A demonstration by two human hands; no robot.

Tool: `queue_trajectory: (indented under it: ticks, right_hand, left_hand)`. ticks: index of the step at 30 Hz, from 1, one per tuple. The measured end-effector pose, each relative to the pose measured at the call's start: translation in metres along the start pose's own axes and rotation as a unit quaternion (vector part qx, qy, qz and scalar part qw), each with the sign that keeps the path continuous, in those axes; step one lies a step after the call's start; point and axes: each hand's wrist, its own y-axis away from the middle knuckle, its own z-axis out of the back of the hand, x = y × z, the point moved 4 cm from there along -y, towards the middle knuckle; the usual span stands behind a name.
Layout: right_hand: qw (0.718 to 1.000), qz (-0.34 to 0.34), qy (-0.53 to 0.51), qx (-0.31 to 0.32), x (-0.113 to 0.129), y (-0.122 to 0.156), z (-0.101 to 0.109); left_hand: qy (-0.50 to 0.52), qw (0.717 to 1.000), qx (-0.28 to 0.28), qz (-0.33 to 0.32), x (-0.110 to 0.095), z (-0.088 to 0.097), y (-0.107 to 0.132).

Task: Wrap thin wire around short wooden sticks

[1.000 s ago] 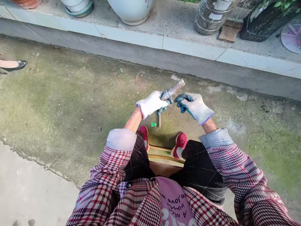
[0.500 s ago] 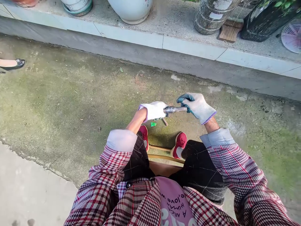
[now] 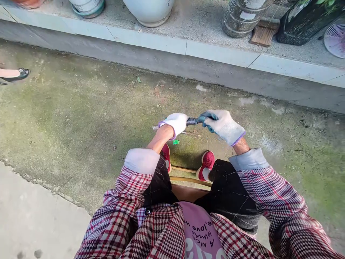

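Wire-wrapped rod (image 3: 192,121) held between my gloved hands, above the mossy concrete (image 3: 81,108).
My left hand (image 3: 174,124), white-gloved, closed around it, the fingers mostly hidden; my right hand (image 3: 222,126) pinched the dark coil, its blue-coated fingers (image 3: 208,117) pressed together, out past my red shoes (image 3: 207,165).

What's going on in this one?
A seated person holds a short rod wound with dark metallic binding between both gloved hands, over a mossy concrete floor. The left hand wears a white knit glove; the right hand has a glove with blue-green coated fingers. A thin stick lies just below the rod. Another person's foot in a black shoe shows at the far left.
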Motion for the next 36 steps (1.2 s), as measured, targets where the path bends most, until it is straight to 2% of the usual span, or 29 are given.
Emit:
queue_trajectory:
  ticks: [2,3,5,6,8,10,12,14,15,17,20,22,25,27,29,31,32,34,36]
  right_hand:
    - [0.999,-0.022,-0.01,-0.041,-0.011,-0.007,0.012]
    - [0.998,-0.037,-0.029,-0.048,-0.017,-0.01,0.015]
    - [0.994,-0.058,-0.08,-0.048,-0.024,-0.015,0.016]
    - [0.992,-0.06,-0.103,-0.044,-0.025,-0.016,0.014]
    - [0.99,-0.054,-0.127,-0.036,-0.021,-0.015,0.007]
    - [0.993,-0.036,-0.113,-0.022,-0.011,-0.01,-0.002]
    - [0.996,-0.003,-0.082,0.016,0.001,-0.003,-0.013]
    - [0.996,0.023,-0.061,0.055,0.011,0.004,-0.02]
    - [0.996,0.025,-0.056,0.063,0.014,0.007,-0.021]
    - [0.998,0.015,-0.045,0.04,0.013,0.008,-0.014]
    - [0.999,-0.011,-0.02,-0.029,0.001,0.003,0.006]
    - [0.997,-0.029,-0.033,-0.061,-0.01,-0.004,0.018]
    - [0.993,-0.046,-0.095,-0.06,-0.021,-0.012,0.023]
    - [0.99,-0.041,-0.128,-0.051,-0.02,-0.013,0.017]
    - [0.99,-0.031,-0.128,-0.044,-0.012,-0.01,0.006]
    - [0.996,-0.007,-0.093,-0.012,0.001,-0.003,-0.006]
    - [0.997,0.01,-0.07,0.016,0.008,0.002,-0.012]
    - [0.996,0.043,-0.041,0.062,0.02,0.011,-0.019]
    - [0.996,0.051,-0.038,0.056,0.024,0.015,-0.014]
  left_hand:
    - [-0.028,0.998,0.031,-0.042,-0.007,-0.004,0.004]
    - [-0.008,0.996,0.055,-0.064,-0.01,-0.006,0.007]
    - [0.095,0.987,0.092,-0.09,-0.014,-0.007,0.012]
    - [0.16,0.979,0.09,-0.092,-0.014,-0.005,0.013]
    - [0.269,0.959,0.035,-0.081,-0.01,0.003,0.011]
    - [0.328,0.941,-0.055,-0.056,-0.002,0.012,0.006]
    - [0.316,0.94,-0.127,-0.022,0.006,0.018,0.002]
    - [0.22,0.963,-0.154,0.005,0.011,0.02,-0.001]
    - [0.154,0.977,-0.15,0.01,0.011,0.018,-0.003]
    - [0.032,0.993,-0.114,0.005,0.008,0.011,-0.005]
    - [-0.052,0.997,-0.026,-0.041,-0.002,-0.004,-0.003]
    - [-0.028,0.996,0.034,-0.083,-0.01,-0.012,0.001]
    - [0.143,0.979,0.093,-0.113,-0.019,-0.011,0.01]
    - [0.277,0.952,0.064,-0.11,-0.02,-0.002,0.013]
    - [0.37,0.924,-0.017,-0.097,-0.016,0.012,0.011]
    - [0.405,0.906,-0.104,-0.062,-0.006,0.022,0.006]
    - [0.391,0.909,-0.14,-0.036,0.0,0.025,0.003]
    - [0.29,0.939,-0.184,0.01,0.01,0.026,-0.002]
    - [0.123,0.979,-0.162,0.024,0.01,0.02,-0.005]
